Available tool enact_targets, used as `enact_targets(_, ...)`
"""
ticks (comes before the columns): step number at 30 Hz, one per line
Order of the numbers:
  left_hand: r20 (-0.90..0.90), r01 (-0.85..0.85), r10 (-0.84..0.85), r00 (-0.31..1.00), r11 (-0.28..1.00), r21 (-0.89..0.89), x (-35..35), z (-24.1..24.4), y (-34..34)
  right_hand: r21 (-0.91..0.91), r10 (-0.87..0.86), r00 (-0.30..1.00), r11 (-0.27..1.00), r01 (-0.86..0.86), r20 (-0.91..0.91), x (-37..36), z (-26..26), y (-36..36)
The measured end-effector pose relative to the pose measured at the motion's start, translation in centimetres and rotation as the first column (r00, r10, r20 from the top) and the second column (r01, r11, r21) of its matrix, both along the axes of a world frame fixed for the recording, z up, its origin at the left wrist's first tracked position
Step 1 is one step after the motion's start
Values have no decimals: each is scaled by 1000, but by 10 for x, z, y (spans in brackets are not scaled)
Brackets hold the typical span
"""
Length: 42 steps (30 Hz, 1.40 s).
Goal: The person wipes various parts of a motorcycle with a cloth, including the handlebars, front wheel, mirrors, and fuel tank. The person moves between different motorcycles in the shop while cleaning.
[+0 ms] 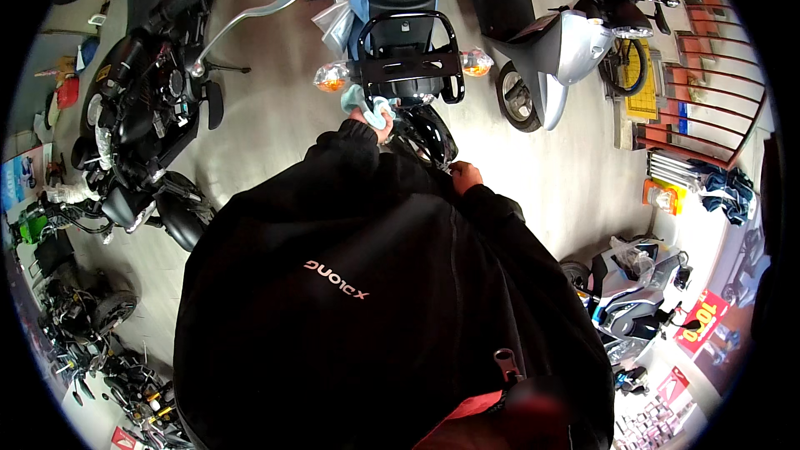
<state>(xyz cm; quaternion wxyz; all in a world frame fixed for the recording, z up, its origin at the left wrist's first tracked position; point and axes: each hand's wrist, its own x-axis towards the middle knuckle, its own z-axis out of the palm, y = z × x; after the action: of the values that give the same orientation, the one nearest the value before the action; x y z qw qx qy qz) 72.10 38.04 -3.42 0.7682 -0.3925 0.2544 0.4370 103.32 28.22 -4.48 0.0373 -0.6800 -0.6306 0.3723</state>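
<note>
My left hand (382,129) holds a pale blue cloth (357,102), bunched up at the lower left of a black tubular rack (409,67) on a motorcycle. An orange turn signal (332,77) in clear wrapping sticks out just above the cloth. Its twin (477,63) is on the rack's other side. Below the rack, a glossy black fender (431,131) curves down towards me. My right hand (465,177) has its fingers curled at the fender's lower right edge; the fingertips are partly hidden.
A handlebar's silver lever (250,12) juts out at upper left. Black motorcycles (150,94) line the left side. A silver scooter (569,50) stands at upper right, near a metal railing (712,100). Another scooter (631,294) is at lower right.
</note>
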Motion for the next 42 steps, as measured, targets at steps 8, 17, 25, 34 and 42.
enact_targets(8, -130, -13, 37, 991, 984, 176, 5, 40, -48, 5, 2, 994, 1000, -2, -106, 21, -11, 38)
enact_targets(17, -537, 235, -59, 842, 935, 264, 26, 77, -84, 151, 191, 681, 981, -118, -707, -85, 90, 90)
enact_targets(25, -824, 467, -275, 496, 884, -14, 45, 100, -101, 439, 456, 782, 859, -263, -426, -113, 99, 68)
enact_targets(34, -932, 515, -125, -339, 805, -295, -6, 19, -96, 633, 397, 912, 680, -370, 106, -86, 136, 104)
enact_targets(42, -742, 496, 237, -627, 856, -146, 41, 58, -64, 654, 157, 981, 731, -193, 114, -106, 144, 151)
